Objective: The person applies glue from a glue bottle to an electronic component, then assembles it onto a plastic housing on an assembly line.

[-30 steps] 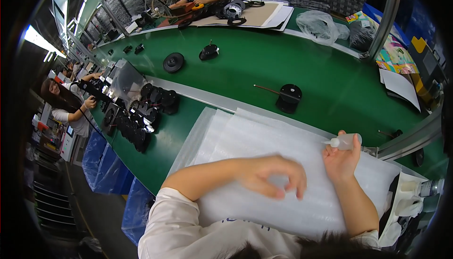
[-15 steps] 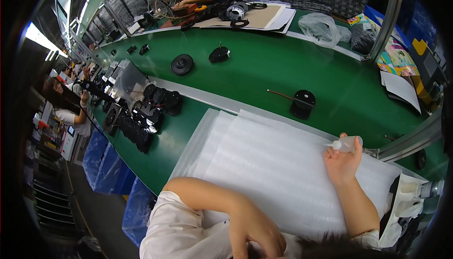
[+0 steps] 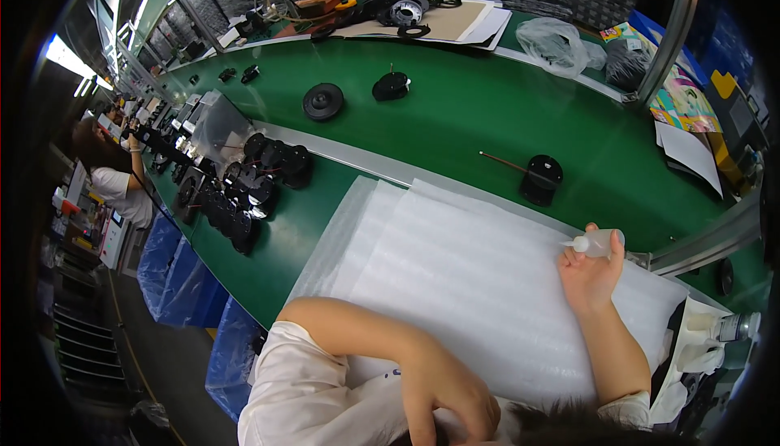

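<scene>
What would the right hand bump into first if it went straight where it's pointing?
The right hand points away, toward the green surface. First near that line is probably the round black part, though the hand might pass just right of it or over it; depth is unclear.

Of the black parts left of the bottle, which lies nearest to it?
The black part with the long brown wire; the others lie farther from the bottle.

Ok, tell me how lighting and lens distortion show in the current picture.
Head view: the long white ceiling light glares, upper left; same head view: the flat green worktop bows along its far edge, and the picture's corners are black.
</scene>
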Motion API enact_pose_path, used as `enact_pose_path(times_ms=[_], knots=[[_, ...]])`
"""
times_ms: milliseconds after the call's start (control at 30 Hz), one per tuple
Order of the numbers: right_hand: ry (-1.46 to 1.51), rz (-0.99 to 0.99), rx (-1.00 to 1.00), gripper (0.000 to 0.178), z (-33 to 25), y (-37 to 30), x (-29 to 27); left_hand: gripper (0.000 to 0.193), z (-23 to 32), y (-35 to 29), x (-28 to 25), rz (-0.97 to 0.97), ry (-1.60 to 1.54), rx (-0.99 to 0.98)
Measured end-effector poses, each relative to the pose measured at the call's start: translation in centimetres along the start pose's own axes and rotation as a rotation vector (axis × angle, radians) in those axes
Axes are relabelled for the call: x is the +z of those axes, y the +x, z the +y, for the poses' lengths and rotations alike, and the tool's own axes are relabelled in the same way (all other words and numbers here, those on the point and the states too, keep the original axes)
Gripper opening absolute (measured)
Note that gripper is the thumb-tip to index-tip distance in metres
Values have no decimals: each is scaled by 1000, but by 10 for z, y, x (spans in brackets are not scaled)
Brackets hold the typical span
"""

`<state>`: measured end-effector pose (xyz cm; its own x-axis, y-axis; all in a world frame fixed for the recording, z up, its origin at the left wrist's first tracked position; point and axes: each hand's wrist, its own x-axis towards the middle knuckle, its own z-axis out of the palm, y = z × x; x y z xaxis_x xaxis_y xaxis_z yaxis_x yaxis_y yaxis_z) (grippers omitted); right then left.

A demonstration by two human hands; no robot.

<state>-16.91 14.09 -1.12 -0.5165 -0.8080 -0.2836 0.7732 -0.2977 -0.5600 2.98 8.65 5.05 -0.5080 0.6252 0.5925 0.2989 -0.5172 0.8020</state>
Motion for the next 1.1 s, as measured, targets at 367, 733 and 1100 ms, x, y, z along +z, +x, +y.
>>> enact_pose_path(times_ms=[367,733,1100], knots=[[3,-23,-2,32,0,2,-4,47,9,4,-2,38,9,-19],[9,-35,-8,32,1,1,-5,55,1,-1,1,45,111,11],[50,-32,27,34,-1,4,-7,59,68,-48,-38,429,1362,-784]])
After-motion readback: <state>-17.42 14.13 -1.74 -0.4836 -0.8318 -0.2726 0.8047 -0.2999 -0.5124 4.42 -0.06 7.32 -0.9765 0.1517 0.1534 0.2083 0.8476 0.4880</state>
